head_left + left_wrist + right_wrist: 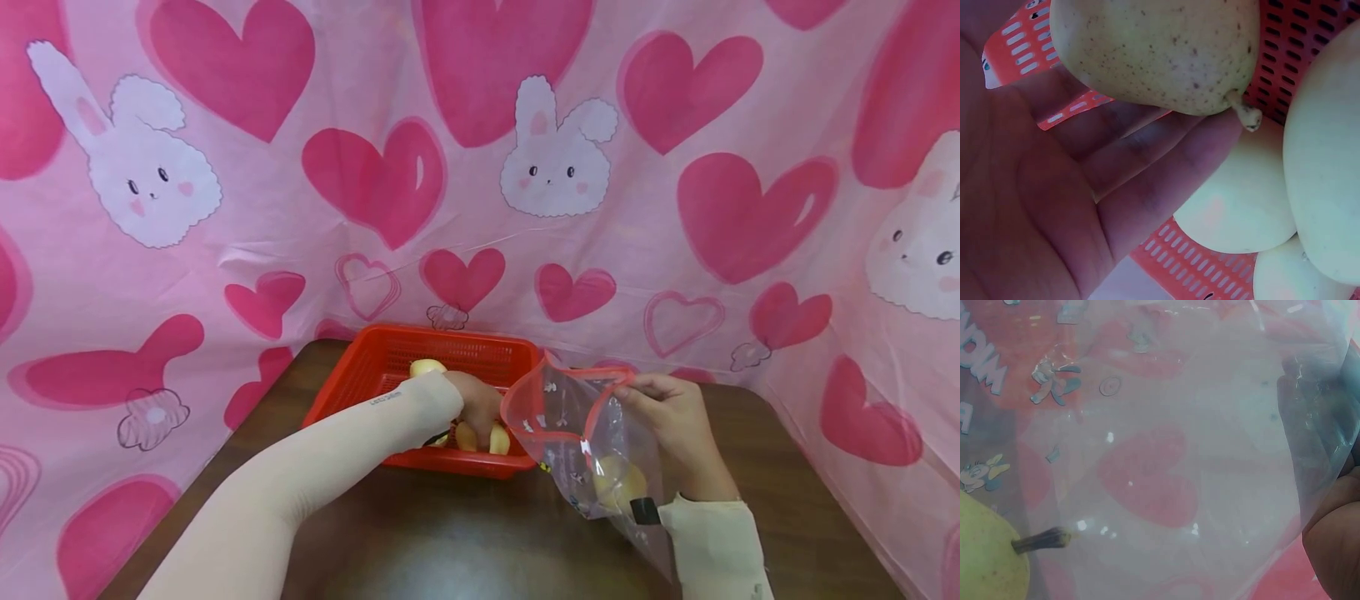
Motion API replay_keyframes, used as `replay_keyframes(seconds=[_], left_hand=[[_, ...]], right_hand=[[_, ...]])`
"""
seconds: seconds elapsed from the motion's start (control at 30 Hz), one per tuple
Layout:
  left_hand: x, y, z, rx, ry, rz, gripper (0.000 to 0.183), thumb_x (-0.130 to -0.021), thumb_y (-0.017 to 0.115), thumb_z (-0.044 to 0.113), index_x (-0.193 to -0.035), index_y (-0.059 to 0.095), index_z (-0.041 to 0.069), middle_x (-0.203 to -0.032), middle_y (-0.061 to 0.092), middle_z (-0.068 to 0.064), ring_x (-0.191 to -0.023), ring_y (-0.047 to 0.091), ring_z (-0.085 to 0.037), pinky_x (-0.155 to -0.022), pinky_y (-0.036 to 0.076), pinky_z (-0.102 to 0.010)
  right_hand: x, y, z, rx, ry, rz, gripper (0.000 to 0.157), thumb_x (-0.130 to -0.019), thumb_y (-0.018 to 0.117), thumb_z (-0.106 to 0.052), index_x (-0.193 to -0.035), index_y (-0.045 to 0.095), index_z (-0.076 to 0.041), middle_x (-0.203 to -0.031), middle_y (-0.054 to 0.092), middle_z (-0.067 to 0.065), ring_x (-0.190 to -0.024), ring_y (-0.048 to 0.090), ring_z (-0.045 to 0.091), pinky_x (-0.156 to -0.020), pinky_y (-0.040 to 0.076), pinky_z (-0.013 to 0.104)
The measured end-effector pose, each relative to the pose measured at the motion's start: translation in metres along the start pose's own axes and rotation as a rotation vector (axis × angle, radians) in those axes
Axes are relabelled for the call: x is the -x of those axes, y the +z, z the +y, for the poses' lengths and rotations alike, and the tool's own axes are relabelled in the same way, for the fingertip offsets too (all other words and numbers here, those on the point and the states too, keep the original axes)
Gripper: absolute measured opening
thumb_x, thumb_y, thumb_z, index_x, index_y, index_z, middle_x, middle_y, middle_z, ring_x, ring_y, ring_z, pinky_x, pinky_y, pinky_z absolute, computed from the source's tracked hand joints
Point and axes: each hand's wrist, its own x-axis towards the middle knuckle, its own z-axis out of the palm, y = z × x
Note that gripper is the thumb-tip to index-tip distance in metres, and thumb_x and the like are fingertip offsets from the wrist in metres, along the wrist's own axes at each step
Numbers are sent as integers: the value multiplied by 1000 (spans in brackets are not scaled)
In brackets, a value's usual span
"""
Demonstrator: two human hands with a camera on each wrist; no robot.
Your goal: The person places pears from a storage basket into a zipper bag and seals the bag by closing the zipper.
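My left hand (pixel 477 404) reaches down into a red slotted plastic basket (pixel 450 461). In the left wrist view its fingers (pixel 1147 181) lie straight against the underside of a speckled yellow pear (pixel 1160 56), by the stem; the thumb is hidden. More pale pears (pixel 1241 194) sit around it in the basket. My right hand (pixel 675 425) pinches the red-edged rim of a clear printed zip bag (pixel 562 408), whose mouth gapes toward the basket. Low inside that bag, a pear (pixel 618 483) shows through the plastic, its dark stem (pixel 1041 540) visible in the right wrist view.
A brown wooden table (pixel 450 533) carries the basket, near its back edge. Behind and at both sides hangs a pink cloth (pixel 480 225) with hearts and rabbits. Another pear (pixel 427 367) lies at the basket's back.
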Motion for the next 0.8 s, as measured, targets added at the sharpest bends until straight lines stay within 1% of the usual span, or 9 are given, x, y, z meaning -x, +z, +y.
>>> replay_keyframes(seconds=[0.1, 0.13, 0.27, 0.33, 0.43, 0.57, 0.7, 0.8], left_hand=[[3, 0, 0, 26, 9, -7, 59, -58, 92, 25, -110, 65, 36, -99, 63, 5, -95, 55, -20, -80, 50, -42], [4, 0, 0, 46, 4, -8, 57, -59, 91, 24, -109, 65, 35, -99, 63, 4, -95, 55, -20, -80, 49, -43], [8, 1, 0, 73, -16, 3, 54, -60, 90, 22, -107, 65, 35, -98, 62, 3, -96, 54, -21, -80, 49, -46], [8, 0, 0, 57, -9, 10, 54, -60, 90, 22, -106, 65, 35, -98, 63, 4, -95, 55, -20, -79, 49, -45], [7, -1, -1, 3, 19, 18, 54, -61, 91, 25, -107, 65, 36, -97, 64, 6, -94, 56, -19, -78, 50, -43], [9, -5, -1, -73, 46, 48, 56, -61, 91, 27, -108, 63, 40, -96, 64, 10, -93, 57, -17, -84, 49, -46], [11, -7, 0, -95, 64, 70, 59, -62, 92, 29, -111, 61, 42, -98, 64, 13, -93, 57, -15, -89, 48, -49], [11, -7, 0, -90, 62, 73, 59, -62, 91, 30, -113, 62, 42, -98, 64, 13, -94, 57, -15, -90, 47, -51]], right_hand=[[0, 0, 0, 10, 2, -2, 19, -84, 75, -3, -98, 70, 9, -88, 74, -1, -84, 68, 13, -78, 54, 25], [-1, 0, 0, 7, 2, -1, 18, -84, 75, -2, -97, 71, 9, -88, 74, -1, -83, 68, 12, -78, 54, 25], [-1, 2, 2, -31, 4, 2, 15, -82, 75, 2, -95, 71, 9, -87, 74, 0, -81, 68, 11, -76, 55, 25], [-1, 2, 2, -46, 2, 3, 15, -82, 75, 2, -95, 71, 9, -87, 74, 0, -81, 68, 11, -77, 55, 25], [-1, 3, 3, -52, -4, 2, 15, -82, 75, 4, -95, 70, 10, -87, 74, 0, -82, 69, 10, -77, 55, 25], [-1, 3, 2, -50, -22, 6, 14, -82, 73, 8, -95, 70, 10, -87, 74, 0, -81, 68, 9, -76, 55, 25], [0, 3, 1, -60, -25, 10, 13, -81, 72, 10, -95, 70, 11, -87, 74, 0, -81, 69, 8, -76, 55, 25], [1, 4, 1, -83, -16, 12, 13, -81, 71, 12, -94, 70, 12, -86, 74, 0, -81, 69, 8, -76, 55, 25]])
